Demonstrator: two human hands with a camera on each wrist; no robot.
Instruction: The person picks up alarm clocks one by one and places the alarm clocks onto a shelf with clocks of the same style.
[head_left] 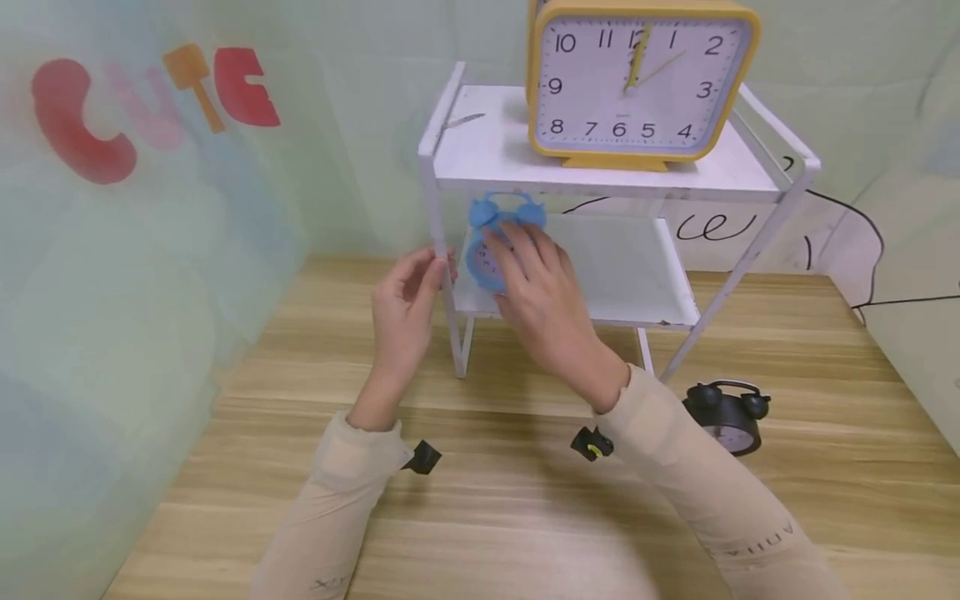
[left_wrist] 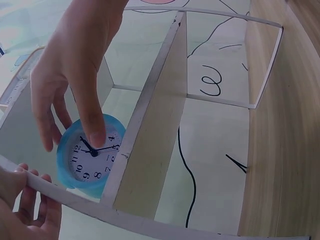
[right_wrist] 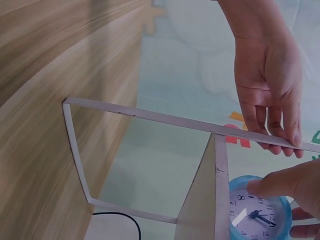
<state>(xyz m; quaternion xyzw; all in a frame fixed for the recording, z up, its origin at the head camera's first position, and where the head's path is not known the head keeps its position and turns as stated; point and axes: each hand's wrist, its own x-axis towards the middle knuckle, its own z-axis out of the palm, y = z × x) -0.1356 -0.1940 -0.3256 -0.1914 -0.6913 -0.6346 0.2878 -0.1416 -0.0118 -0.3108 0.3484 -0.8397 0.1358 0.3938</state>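
A blue twin-bell alarm clock stands upright at the left end of the lower shelf of a white two-tier rack. My right hand holds it from the front and right. In the left wrist view, the right thumb lies over the clock face, with the other fingers at the clock's side. My left hand pinches the rack's front left post between thumb and fingers, at about the clock's height. The right wrist view shows the left fingertips wrapped over the post.
On the rack's top shelf stands a large yellow square clock. A black twin-bell alarm clock is on the wooden table, beside my right forearm. Coloured letters are on the wall at left.
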